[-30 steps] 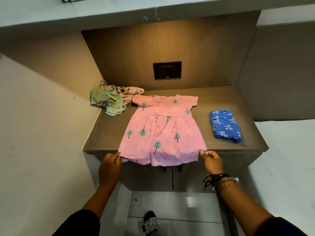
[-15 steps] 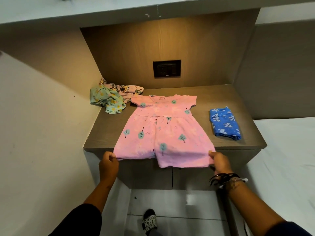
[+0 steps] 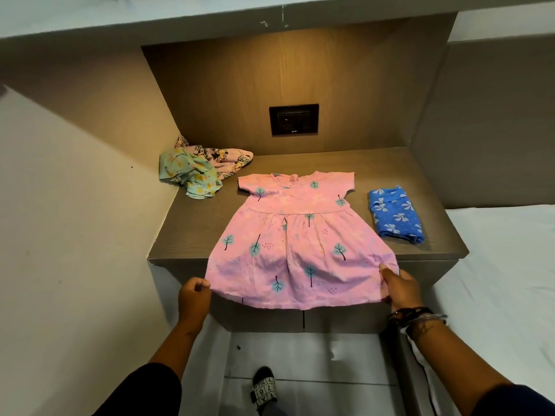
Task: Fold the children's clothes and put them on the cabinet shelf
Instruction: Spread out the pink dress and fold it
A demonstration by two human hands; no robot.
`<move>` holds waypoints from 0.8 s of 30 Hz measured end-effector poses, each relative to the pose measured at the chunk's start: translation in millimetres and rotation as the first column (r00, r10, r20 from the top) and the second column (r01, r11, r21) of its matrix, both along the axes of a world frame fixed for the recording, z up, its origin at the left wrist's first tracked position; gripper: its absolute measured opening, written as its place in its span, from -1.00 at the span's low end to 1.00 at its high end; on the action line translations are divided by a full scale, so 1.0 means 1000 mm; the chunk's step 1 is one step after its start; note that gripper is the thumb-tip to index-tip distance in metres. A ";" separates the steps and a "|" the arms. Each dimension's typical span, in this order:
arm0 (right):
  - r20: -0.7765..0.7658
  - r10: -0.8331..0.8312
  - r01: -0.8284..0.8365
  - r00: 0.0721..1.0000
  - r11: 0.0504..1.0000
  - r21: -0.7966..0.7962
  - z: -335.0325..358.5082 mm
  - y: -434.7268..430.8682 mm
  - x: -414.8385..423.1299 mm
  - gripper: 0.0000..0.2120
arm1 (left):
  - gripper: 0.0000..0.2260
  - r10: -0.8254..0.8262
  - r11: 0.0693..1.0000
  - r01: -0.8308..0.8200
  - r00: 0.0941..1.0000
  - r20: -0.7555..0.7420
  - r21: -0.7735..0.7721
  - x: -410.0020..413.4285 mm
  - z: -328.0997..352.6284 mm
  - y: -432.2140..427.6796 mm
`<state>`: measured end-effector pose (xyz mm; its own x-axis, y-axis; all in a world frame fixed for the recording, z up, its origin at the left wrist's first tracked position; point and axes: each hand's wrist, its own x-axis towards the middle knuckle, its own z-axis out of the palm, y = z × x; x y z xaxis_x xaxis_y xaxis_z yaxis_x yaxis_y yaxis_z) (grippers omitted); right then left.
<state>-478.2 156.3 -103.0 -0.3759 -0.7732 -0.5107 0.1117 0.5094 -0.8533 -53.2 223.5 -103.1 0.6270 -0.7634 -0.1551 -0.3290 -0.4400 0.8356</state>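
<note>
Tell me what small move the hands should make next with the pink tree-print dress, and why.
Probably both hands should lift the hem and fold it up toward the collar. The pink short-sleeved fabric dress with teal trees lies spread flat on the brown wood-grain shelf, its hem hanging over the front edge, and the left hand and right hand each hold a hem corner.

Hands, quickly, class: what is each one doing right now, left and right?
Left hand: closed, fingers pinching the left hem corner of the pink dress.
Right hand: closed, pinching the dress's right hem corner.
</note>
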 end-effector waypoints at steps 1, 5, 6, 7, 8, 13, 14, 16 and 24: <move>0.044 0.007 -0.008 0.999 1.000 0.000 -0.001 0.002 -0.001 -0.80 | -0.90 0.011 1.000 -0.011 0.999 -0.053 -0.003 0.000 -0.001 0.000; 0.018 0.008 -0.009 1.000 1.000 0.028 0.001 0.005 -0.005 -0.90 | -0.93 0.051 0.999 -0.051 0.976 -0.210 0.006 0.001 -0.003 -0.001; -0.018 -0.017 0.018 1.000 0.999 0.033 0.001 0.005 -0.007 -0.87 | -0.93 0.083 0.996 -0.083 0.962 -0.262 0.011 0.002 -0.003 -0.002; -0.048 -0.042 0.043 0.998 0.999 0.033 0.002 0.005 -0.009 -0.82 | -0.93 0.119 0.993 -0.119 0.939 -0.322 0.018 0.004 -0.002 -0.003; -0.065 -0.055 0.057 0.996 0.998 0.030 0.003 0.005 -0.011 -0.78 | -0.92 0.147 0.989 -0.148 0.913 -0.380 0.025 0.005 -0.002 -0.004; -0.068 -0.040 0.040 0.997 0.999 0.000 0.006 0.007 -0.013 -0.76 | -0.85 0.184 0.977 -0.206 0.728 -0.661 0.045 0.005 0.004 -0.003; -0.058 -0.041 0.040 0.997 0.999 -0.012 0.006 0.008 -0.013 -0.76 | -0.85 0.182 0.977 -0.206 0.704 -0.686 0.048 0.004 0.005 -0.002; -0.011 -0.038 0.037 0.999 0.998 -0.046 0.008 0.010 -0.011 -0.73 | -0.86 0.171 0.980 -0.194 0.683 -0.710 0.049 0.000 0.007 -0.002; 0.050 -0.015 0.024 0.999 0.980 -0.196 0.035 0.016 -0.008 -0.73 | -0.86 0.131 0.987 -0.157 0.764 -0.632 0.015 -0.001 0.026 -0.006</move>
